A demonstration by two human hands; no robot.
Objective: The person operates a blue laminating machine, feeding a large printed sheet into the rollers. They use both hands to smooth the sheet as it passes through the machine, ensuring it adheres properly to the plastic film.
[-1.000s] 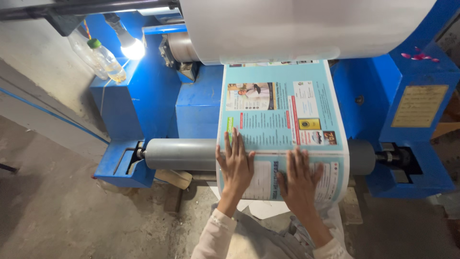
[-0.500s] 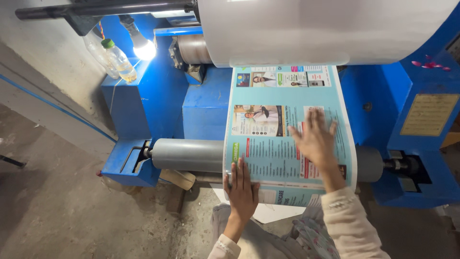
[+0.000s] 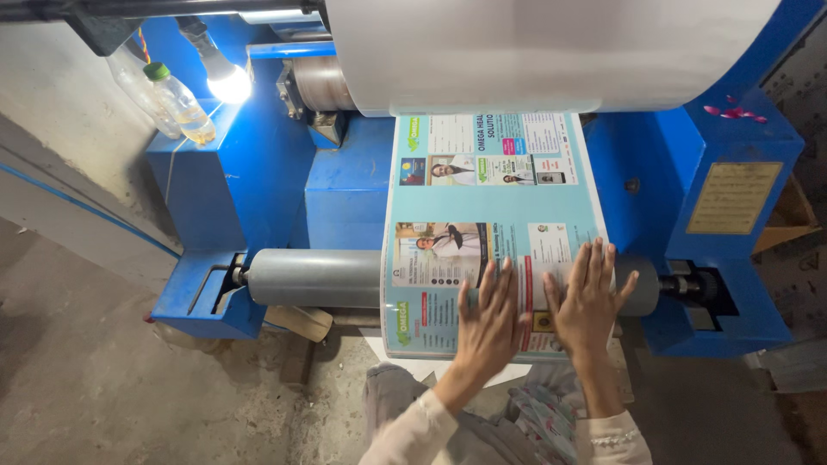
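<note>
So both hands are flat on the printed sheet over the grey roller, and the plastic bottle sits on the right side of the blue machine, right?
Not quite. In the head view the plastic bottle stands at the upper left of the blue machine, beside the lit lamp, not on the right. The rest holds: the left hand and right hand lie flat on the printed sheet over the grey roller.

Your left hand (image 3: 491, 323) and right hand (image 3: 590, 301) lay on a printed sheet (image 3: 491, 207) of pale turquoise, patterned with white text panels, small photo blocks and green and red accents. The roller (image 3: 314, 277) under it was plain grey, and the machine frame (image 3: 284, 172) around it bright blue. At the top of the frame the big paper roll (image 3: 551, 52) was white. A clear bottle (image 3: 179, 102) with a green cap stood at upper left. Your sleeves (image 3: 603, 435) were cream.
</note>
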